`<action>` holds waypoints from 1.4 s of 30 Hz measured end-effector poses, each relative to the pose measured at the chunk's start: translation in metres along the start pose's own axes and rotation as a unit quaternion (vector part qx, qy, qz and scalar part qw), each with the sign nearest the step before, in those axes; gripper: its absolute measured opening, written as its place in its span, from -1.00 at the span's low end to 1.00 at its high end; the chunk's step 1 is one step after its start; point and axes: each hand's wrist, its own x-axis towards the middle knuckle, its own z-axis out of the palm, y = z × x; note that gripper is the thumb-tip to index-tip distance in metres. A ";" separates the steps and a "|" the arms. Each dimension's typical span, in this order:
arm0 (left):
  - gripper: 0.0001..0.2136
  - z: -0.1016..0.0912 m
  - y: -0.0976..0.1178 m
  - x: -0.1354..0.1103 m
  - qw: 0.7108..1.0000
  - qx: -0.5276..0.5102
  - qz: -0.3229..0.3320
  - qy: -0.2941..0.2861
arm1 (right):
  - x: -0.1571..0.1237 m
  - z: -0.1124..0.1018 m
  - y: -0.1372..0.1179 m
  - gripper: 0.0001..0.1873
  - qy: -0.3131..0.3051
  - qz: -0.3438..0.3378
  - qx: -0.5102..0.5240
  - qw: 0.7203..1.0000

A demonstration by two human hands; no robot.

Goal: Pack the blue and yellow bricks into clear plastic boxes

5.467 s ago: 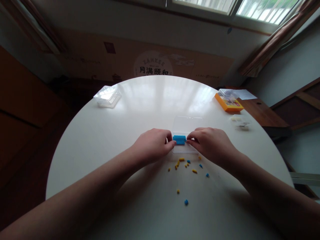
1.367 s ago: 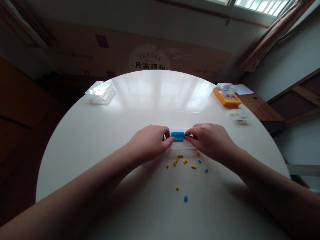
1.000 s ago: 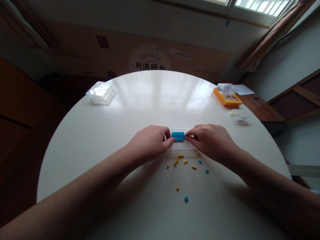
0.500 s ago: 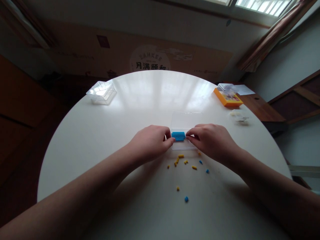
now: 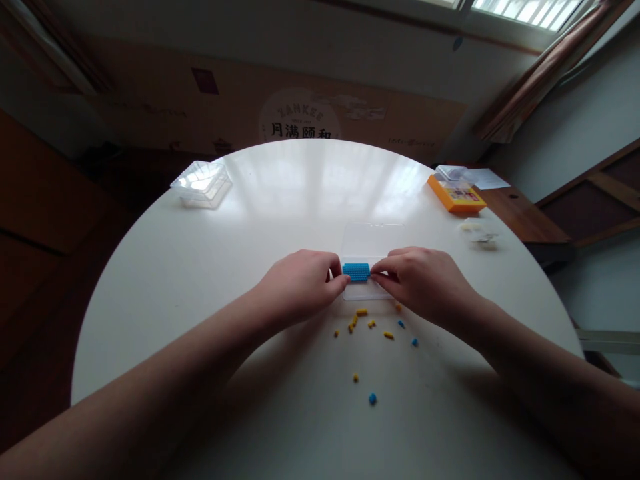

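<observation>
A small blue studded block piece (image 5: 357,271) sits at the middle of the round white table (image 5: 200,267), over the near part of a clear flat plastic lid (image 5: 373,240). My left hand (image 5: 300,283) pinches its left end with curled fingers. Closed in a pinch, my right hand (image 5: 425,283) grips its right end. Several tiny yellow and blue bricks (image 5: 373,325) lie loose on the table just in front of my hands, and one blue brick (image 5: 372,399) lies nearer to me.
A clear plastic box (image 5: 201,183) stands at the table's far left edge. An orange box (image 5: 454,197) with a clear container on it lies at the far right, and a small clear packet (image 5: 477,231) rests near it. A dark wooden side table stands beyond the right edge.
Both hands stay pinched on the blue piece. The view shifted slightly; nothing else on the table moved.
</observation>
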 end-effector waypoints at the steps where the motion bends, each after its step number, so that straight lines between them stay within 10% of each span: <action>1: -0.68 0.000 0.000 0.000 1.000 0.002 0.000 0.001 | 0.000 0.000 0.000 -0.78 0.001 -0.001 -0.001 1.000; 31: -0.66 -0.005 0.005 -0.001 1.000 0.000 -0.014 -0.017 | -0.007 -0.005 0.004 -0.83 0.096 -0.014 0.023 0.995; 42: -0.68 -0.006 0.007 -0.002 1.000 0.015 -0.013 -0.007 | -0.044 -0.027 -0.022 -0.75 -0.123 -0.333 0.115 0.928</action>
